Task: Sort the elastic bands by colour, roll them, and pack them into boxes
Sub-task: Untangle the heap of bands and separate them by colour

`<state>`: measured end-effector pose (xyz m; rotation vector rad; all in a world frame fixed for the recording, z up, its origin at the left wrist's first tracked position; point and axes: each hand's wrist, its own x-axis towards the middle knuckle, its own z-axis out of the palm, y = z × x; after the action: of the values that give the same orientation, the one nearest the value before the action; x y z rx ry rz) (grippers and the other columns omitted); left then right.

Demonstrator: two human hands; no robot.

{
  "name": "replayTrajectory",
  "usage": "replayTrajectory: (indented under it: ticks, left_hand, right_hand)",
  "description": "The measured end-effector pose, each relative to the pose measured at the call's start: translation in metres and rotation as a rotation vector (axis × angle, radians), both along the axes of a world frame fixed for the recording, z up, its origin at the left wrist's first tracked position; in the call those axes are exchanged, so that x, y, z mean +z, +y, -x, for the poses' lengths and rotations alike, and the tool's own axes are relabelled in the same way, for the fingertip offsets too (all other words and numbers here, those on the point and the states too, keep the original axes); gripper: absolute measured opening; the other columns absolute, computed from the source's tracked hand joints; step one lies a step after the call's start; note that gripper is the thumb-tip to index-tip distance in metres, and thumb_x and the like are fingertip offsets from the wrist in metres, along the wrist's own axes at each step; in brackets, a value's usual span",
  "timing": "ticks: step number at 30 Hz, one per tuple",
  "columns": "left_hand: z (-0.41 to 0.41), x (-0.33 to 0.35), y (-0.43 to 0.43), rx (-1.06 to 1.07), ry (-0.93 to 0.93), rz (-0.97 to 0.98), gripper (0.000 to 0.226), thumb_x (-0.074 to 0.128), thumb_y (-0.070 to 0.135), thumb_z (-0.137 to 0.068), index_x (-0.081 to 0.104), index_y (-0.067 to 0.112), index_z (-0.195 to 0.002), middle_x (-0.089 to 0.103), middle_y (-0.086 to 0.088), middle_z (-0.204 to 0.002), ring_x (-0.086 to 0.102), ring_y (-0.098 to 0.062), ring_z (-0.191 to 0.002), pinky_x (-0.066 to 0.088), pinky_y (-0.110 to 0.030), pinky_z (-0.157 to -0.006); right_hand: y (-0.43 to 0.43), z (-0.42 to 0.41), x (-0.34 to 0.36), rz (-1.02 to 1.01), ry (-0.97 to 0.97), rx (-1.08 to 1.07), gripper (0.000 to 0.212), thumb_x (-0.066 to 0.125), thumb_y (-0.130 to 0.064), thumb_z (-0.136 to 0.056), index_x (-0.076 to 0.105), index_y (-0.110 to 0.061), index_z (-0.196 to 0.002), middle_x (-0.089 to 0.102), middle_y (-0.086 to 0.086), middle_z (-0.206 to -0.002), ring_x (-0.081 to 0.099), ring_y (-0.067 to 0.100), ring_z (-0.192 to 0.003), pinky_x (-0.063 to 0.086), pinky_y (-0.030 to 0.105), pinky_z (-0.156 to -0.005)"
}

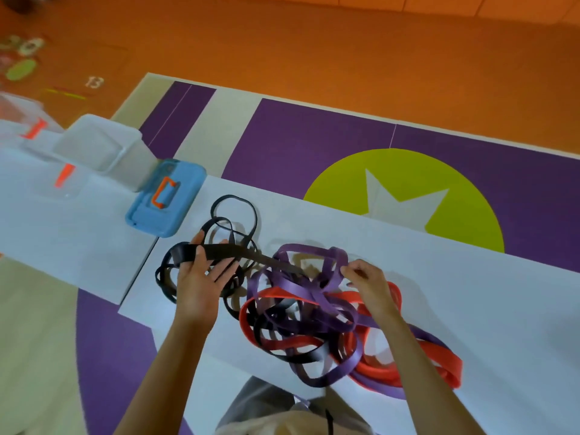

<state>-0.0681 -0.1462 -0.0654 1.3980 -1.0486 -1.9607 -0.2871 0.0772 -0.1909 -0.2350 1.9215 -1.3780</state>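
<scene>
Band, black, lengthwise left to right

— What sort of room would you call this?
— A children's activity hall or play gym, I'd say. Look down: orange floor, a big purple panel laid into it, and a lime circle with a pale star inside.
— And that number 13 over there?
— Marked on the floor, near some blurry coloured discs. The white tabletop carries clear boxes and a blue lid, like kit storage
</scene>
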Motion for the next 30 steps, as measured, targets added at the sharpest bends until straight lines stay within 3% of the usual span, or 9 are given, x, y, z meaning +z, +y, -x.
replayTrajectory:
  ticks: [4, 6, 8, 18, 21, 23, 25, 28, 30]
  left_hand:
    - [-0.008, 0.009, 0.003, 0.009, 0.013, 0.056, 0.061, 0.086, 0.053, -0.082, 0.065, 0.025, -0.131, 0.074, -0.011, -0.13, 0.068, -0.031, -0.128, 0.059, -0.037, -0.103]
    - [-0.016, 0.009, 0.003, 0.024, 0.051, 0.068, 0.036, 0.057, 0.035, -0.109, 0.058, 0.028, -0.145, 0.075, -0.012, -0.13, 0.07, -0.034, -0.126, 0.062, -0.038, -0.096]
    - [-0.023, 0.008, 0.001, 0.019, 0.038, 0.1, 0.036, 0.042, 0.027, -0.115, 0.054, 0.027, -0.149, 0.074, -0.014, -0.131, 0.072, -0.033, -0.123, 0.06, -0.043, -0.1]
    - [-0.013, 0.01, -0.027, -0.094, 0.109, 0.03, 0.04, 0.035, 0.03, -0.117, 0.048, 0.034, -0.155, 0.066, -0.004, -0.146, 0.07, -0.023, -0.126, 0.047, -0.047, -0.113]
    - [-0.001, 0.0, -0.044, -0.148, 0.111, 0.039, 0.043, 0.046, 0.035, -0.114, 0.047, 0.024, -0.156, 0.069, -0.011, -0.14, 0.075, -0.024, -0.118, 0.058, -0.041, -0.102]
    - [0.006, -0.006, -0.053, -0.139, 0.083, 0.029, 0.061, 0.061, 0.039, -0.107, 0.043, 0.01, -0.157, 0.068, -0.018, -0.138, 0.076, -0.027, -0.114, 0.064, -0.041, -0.094]
    - [0.008, -0.012, -0.063, -0.177, 0.113, -0.035, 0.054, 0.057, 0.031, -0.109, 0.042, 0.009, -0.156, 0.067, -0.021, -0.138, 0.074, -0.031, -0.118, 0.062, -0.045, -0.098]
    - [0.009, -0.02, -0.075, -0.273, 0.18, -0.113, 0.039, 0.04, 0.019, -0.115, 0.05, 0.018, -0.153, 0.074, -0.015, -0.13, 0.073, -0.03, -0.12, 0.061, -0.042, -0.1]
    - [0.008, -0.021, -0.081, -0.303, 0.173, -0.141, 0.037, 0.042, 0.019, -0.115, 0.051, 0.015, -0.151, 0.072, -0.011, -0.13, 0.072, -0.026, -0.119, 0.062, -0.034, -0.094]
  right_hand:
    - [-0.012, -0.002, 0.015, 0.275, -0.192, -0.056, 0.011, 0.073, -0.016, -0.099, 0.069, -0.009, -0.091, 0.076, 0.011, -0.088, 0.076, 0.027, -0.084, 0.065, 0.038, -0.076]
    - [-0.02, 0.0, 0.022, 0.307, -0.208, -0.132, 0.008, 0.073, -0.021, -0.097, 0.075, -0.018, -0.089, 0.074, 0.009, -0.088, 0.074, 0.022, -0.078, 0.062, 0.03, -0.069]
    - [-0.026, 0.003, 0.03, 0.332, -0.221, -0.191, 0.013, 0.071, -0.019, -0.099, 0.078, -0.023, -0.088, 0.072, 0.009, -0.089, 0.072, 0.018, -0.076, 0.06, 0.028, -0.07]
    - [-0.038, -0.007, 0.061, 0.5, -0.145, -0.223, 0.021, 0.064, -0.017, -0.101, 0.075, -0.021, -0.118, 0.08, 0.007, -0.109, 0.078, 0.027, -0.098, 0.063, 0.032, -0.08]
    - [-0.036, -0.017, 0.051, 0.342, -0.112, -0.099, 0.035, 0.052, 0.001, -0.107, 0.063, -0.013, -0.137, 0.08, 0.007, -0.117, 0.078, 0.019, -0.104, 0.061, 0.028, -0.087]
    - [-0.035, -0.025, 0.041, 0.035, 0.039, 0.068, 0.047, 0.053, 0.002, -0.107, 0.051, -0.01, -0.152, 0.073, 0.012, -0.133, 0.073, 0.009, -0.103, 0.055, 0.024, -0.093]
    - [-0.029, -0.036, 0.024, -0.387, 0.298, 0.285, 0.06, 0.059, -0.007, -0.105, 0.04, -0.016, -0.161, 0.066, 0.012, -0.143, 0.068, 0.019, -0.107, 0.05, 0.033, -0.101]
    - [-0.019, -0.063, 0.006, -0.639, 0.266, 0.358, 0.058, 0.062, -0.006, -0.101, 0.046, -0.008, -0.157, 0.061, 0.017, -0.143, 0.063, 0.034, -0.126, 0.048, 0.04, -0.107]
    - [-0.019, -0.08, 0.0, -0.668, 0.264, 0.27, 0.038, 0.063, -0.004, -0.096, 0.065, -0.006, -0.134, 0.069, 0.015, -0.121, 0.068, 0.033, -0.109, 0.053, 0.044, -0.099]
